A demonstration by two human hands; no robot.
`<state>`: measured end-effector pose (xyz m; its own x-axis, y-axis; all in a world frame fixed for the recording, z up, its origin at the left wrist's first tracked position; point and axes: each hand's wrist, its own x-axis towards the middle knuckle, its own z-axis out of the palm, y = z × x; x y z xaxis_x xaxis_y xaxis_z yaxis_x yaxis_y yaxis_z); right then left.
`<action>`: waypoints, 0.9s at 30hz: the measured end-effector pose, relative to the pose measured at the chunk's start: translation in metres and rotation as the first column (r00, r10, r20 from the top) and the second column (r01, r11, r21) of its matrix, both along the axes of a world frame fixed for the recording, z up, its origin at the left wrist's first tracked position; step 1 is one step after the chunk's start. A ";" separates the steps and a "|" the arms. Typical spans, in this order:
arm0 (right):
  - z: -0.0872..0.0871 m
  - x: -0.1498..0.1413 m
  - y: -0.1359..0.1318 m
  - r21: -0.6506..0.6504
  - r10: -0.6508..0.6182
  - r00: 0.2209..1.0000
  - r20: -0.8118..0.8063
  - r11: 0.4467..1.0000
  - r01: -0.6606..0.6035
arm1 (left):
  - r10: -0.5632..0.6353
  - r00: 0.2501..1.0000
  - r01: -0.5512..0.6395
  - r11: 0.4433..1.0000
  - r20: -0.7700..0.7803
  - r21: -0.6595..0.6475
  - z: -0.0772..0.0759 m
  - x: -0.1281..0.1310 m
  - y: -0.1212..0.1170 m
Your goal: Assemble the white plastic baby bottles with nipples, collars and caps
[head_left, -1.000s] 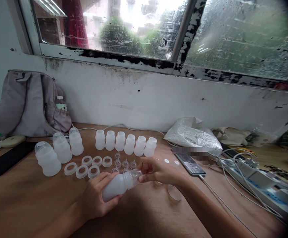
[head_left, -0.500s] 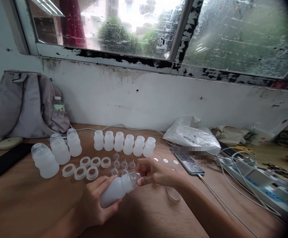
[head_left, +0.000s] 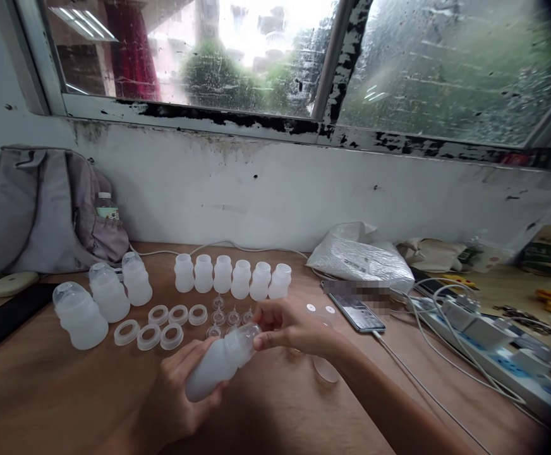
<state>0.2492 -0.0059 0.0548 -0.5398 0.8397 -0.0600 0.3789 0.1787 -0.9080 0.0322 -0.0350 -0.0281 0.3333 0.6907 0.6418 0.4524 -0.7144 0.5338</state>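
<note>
My left hand [head_left: 185, 385] is wrapped round the body of a frosted white baby bottle [head_left: 211, 370], which tilts up toward the right. The fingers of my right hand [head_left: 282, 325] pinch the clear cap [head_left: 246, 341] at the bottle's upper end. Just behind the bottle stand several clear nipples [head_left: 232, 317], partly hidden by my hands. Collar rings [head_left: 148, 337] lie in two rows left of them. Three capped bottles [head_left: 109, 292] stand at the left. Several uncapped bottles [head_left: 222, 275] form a row at the back.
A phone [head_left: 356, 309] with a cable lies right of my right hand. Farther right are a power strip [head_left: 498, 360] and cords. White discs [head_left: 330, 310] and a clear cap [head_left: 326, 369] lie near my right forearm. A plastic package [head_left: 361, 256] and a backpack [head_left: 43, 208] rest by the wall.
The clear cap now sits further down over the bottle's neck, my right hand still on it. The whole view has shifted slightly; the bottles and rings on the table stay in place.
</note>
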 end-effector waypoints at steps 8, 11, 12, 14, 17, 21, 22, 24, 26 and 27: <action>0.006 -0.022 -0.018 0.235 -0.107 0.985 -0.137 0.962 0.138 | -0.043 0.970 0.019 0.995 -0.241 -0.101 0.001 0.005 -0.001; 0.005 -0.023 -0.019 0.349 -0.102 0.993 -0.057 0.930 0.116 | -0.131 0.962 0.107 0.988 -0.238 -0.111 0.004 0.006 -0.002; 0.005 -0.022 -0.019 0.375 -0.089 0.995 -0.037 0.922 0.097 | -0.155 0.962 0.132 0.985 -0.226 -0.115 0.005 0.006 -0.002; 0.006 -0.020 -0.019 0.397 -0.057 0.998 -0.011 0.916 0.056 | -0.173 0.963 0.147 0.980 -0.209 -0.133 0.007 0.007 -0.001; 0.012 -0.017 -0.019 0.383 -0.006 1.000 0.027 0.924 -0.005 | -0.157 0.968 0.126 0.978 -0.194 -0.165 0.008 0.008 0.000; 0.019 -0.012 -0.023 0.343 0.021 0.999 0.048 0.939 -0.036 | -0.117 0.990 0.100 0.977 -0.079 -0.186 0.013 0.008 -0.002; 0.020 -0.011 -0.023 0.337 0.017 0.999 0.042 0.941 -0.030 | -0.092 0.995 0.085 0.980 -0.035 -0.178 0.017 0.009 -0.002; 0.020 -0.011 -0.024 0.330 0.003 1.000 0.025 0.944 -0.011 | -0.053 0.998 0.057 0.988 0.030 -0.143 0.029 0.010 -0.003; 0.018 -0.011 -0.023 0.332 -0.007 1.000 0.008 0.943 0.004 | -0.041 0.998 0.045 0.993 0.037 -0.105 0.045 0.011 -0.004; 0.018 -0.011 -0.023 0.334 -0.010 1.000 0.003 0.943 0.009 | -0.045 0.999 0.047 0.995 0.026 -0.091 0.052 0.012 -0.004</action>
